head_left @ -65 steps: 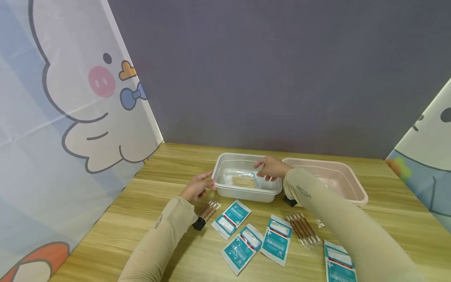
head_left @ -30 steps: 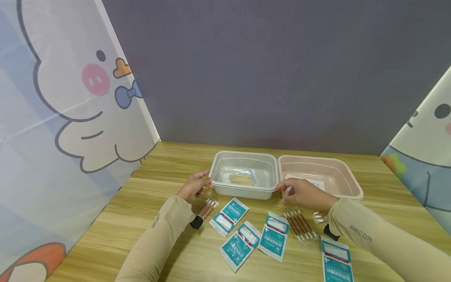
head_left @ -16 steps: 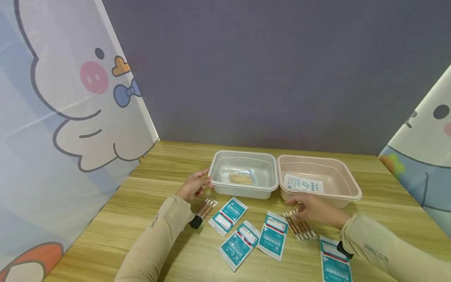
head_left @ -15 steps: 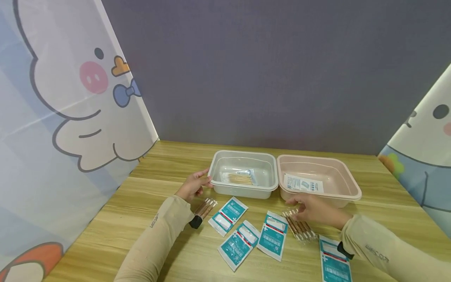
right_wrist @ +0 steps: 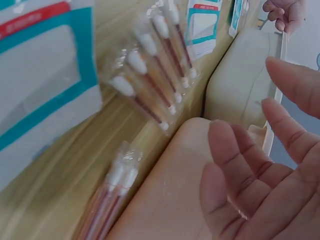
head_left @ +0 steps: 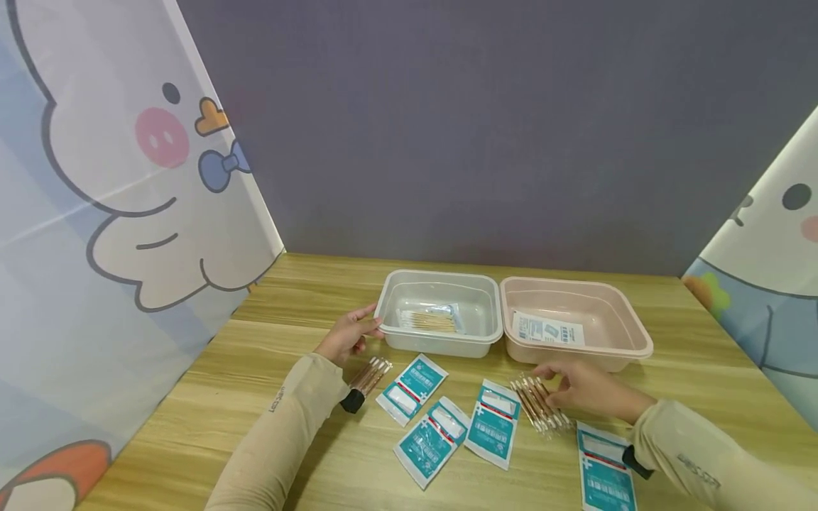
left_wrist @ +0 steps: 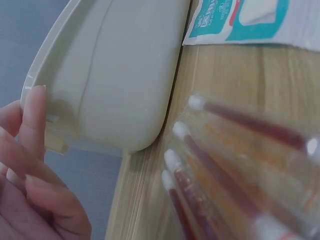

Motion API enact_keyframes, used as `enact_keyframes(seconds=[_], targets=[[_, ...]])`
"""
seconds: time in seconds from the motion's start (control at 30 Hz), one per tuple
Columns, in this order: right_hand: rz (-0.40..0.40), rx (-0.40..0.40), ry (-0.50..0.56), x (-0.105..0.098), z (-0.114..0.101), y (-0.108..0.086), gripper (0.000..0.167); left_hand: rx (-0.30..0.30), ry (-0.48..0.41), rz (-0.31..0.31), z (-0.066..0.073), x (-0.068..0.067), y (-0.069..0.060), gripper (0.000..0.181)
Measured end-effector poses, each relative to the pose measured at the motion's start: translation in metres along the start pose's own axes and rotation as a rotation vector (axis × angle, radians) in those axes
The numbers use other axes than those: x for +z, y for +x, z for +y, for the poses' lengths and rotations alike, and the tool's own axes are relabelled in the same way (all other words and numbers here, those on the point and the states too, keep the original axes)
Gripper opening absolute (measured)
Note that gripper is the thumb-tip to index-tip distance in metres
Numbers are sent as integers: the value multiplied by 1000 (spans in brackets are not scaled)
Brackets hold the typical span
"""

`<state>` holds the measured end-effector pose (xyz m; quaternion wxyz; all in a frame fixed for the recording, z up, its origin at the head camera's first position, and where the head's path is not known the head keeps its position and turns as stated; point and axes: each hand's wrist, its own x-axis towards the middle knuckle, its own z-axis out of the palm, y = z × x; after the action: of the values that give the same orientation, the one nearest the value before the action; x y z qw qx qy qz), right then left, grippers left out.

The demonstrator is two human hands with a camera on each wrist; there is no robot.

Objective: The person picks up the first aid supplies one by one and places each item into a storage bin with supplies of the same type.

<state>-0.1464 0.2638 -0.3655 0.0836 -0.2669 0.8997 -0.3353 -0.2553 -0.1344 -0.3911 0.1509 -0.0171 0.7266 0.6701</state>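
Note:
My left hand (head_left: pixel 348 335) holds the rim of the white plastic basin (head_left: pixel 447 345) at its left front corner. In that basin lies a clear bag of wooden-stick cotton swabs (head_left: pixel 431 321). My right hand (head_left: pixel 584 389), fingers spread and loosely bent, hovers by a clear pack of brown-filled cotton swabs (head_left: pixel 535 403), in front of the pink basin (head_left: pixel 562 356). The right wrist view shows nothing in its fingers (right_wrist: pixel 227 147). Another brown swab pack (right_wrist: pixel 112 190), in the right wrist view, is hidden under this hand in the head view.
A white printed packet (head_left: pixel 548 329) lies in the pink basin. Teal-and-white packets (head_left: pixel 431 440) are spread along the table's front, one (head_left: pixel 606 468) beneath the right wrist. A brown swab pack (head_left: pixel 371 375) lies beside the left wrist. A grey partition (head_left: pixel 447 142) stands behind.
My right hand has moved from above the white basin, past its front right corner, to the swab pack before the pink basin. My left hand has stayed on the white basin's rim.

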Motion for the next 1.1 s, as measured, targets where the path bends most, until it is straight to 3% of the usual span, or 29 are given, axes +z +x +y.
enact_keyframes(seconds=[0.2,0.6,0.83,1.1], targets=[[9,10,-68,2,9,-3,43,8,24,4,0,-2,1,50],[1,159,-149,8,18,-2,48,-2,21,0,3,-1,0,50],[-3,269,-106,13,16,-3,54,2,22,4,4,0,-1,50],[-19,334,-196,21,12,0,58,0,8,12,2,-1,-2,49]])
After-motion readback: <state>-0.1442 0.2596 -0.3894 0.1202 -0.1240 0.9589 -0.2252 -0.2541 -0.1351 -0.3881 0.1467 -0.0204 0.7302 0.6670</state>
